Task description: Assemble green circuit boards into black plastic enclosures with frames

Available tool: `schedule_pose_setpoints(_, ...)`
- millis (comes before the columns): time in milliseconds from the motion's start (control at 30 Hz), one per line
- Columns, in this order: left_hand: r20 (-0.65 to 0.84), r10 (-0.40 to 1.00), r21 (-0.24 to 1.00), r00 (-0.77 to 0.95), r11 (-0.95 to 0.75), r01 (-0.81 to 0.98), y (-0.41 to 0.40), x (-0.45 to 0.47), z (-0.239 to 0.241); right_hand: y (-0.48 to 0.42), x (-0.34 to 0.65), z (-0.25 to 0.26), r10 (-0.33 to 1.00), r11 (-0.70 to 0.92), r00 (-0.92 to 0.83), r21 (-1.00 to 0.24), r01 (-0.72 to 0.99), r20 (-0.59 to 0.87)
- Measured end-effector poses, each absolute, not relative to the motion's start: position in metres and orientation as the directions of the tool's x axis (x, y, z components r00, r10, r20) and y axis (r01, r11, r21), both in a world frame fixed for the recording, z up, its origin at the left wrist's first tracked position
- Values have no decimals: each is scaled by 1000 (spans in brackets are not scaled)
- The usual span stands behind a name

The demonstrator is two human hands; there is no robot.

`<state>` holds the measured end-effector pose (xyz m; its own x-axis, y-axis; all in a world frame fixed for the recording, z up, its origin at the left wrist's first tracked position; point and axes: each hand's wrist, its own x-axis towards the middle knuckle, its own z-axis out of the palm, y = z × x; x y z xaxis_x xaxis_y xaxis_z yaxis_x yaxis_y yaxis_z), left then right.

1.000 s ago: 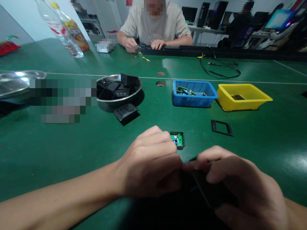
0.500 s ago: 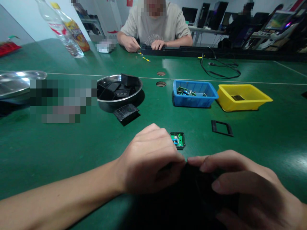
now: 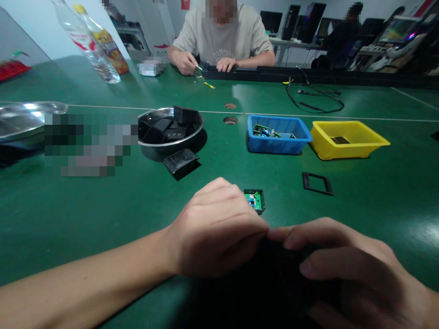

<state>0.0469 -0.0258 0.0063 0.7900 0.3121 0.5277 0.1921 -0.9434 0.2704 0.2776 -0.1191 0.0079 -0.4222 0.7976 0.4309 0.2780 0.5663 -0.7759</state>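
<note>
My left hand (image 3: 219,228) is closed with its knuckles up, its thumb and finger pinched at a dark spot; whatever they hold is hidden. Meeting it at the fingertips is my right hand (image 3: 353,265), its fingers curled around something dark that is lost in shadow. Just beyond my left hand lies a small black case with a green circuit board (image 3: 256,200) inside, partly covered by the hand. A black rectangular frame (image 3: 317,183) lies flat farther off to the right.
A steel bowl (image 3: 147,145) holds several black cases, and one black case (image 3: 181,161) lies before it. A blue bin (image 3: 279,145) contains circuit boards; a yellow bin (image 3: 346,151) holds dark parts. Across the green table sits a person (image 3: 222,36) near black cables (image 3: 318,105).
My fingertips have shifted slightly, the left hand's fingers closing a little more and edging right. The person opposite moves a hand slightly. The bins, bowl and cases stay where they were.
</note>
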Motion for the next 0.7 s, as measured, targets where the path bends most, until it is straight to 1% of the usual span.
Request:
schedule_pose_setpoints(200,526,291,242,799,-952,187,-25,45,5,-127,272,-2,845,501,-333,-838,216,419)
schedule_pose_setpoints(333,531,296,217,794,-953,210,-26,46,3,-129,271,-4,839,496,-370,-841,217,399)
schedule_pose_setpoints(433,549,342,209,763,-940,271,-23,47,4,-127,273,-3,841,493,-373,-839,229,392)
schedule_pose_setpoints(567,597,471,305,649,-882,359,-13,49,4,-123,276,-4,862,476,-325,-843,251,390)
schedule_pose_setpoints(633,549,556,372,625,-831,413,-8,49,3,-120,278,-6,872,467,-297,-843,268,389)
schedule_pose_setpoints(700,512,612,428,603,-790,439,-3,48,1,-116,280,-8,887,452,-246,-845,286,391)
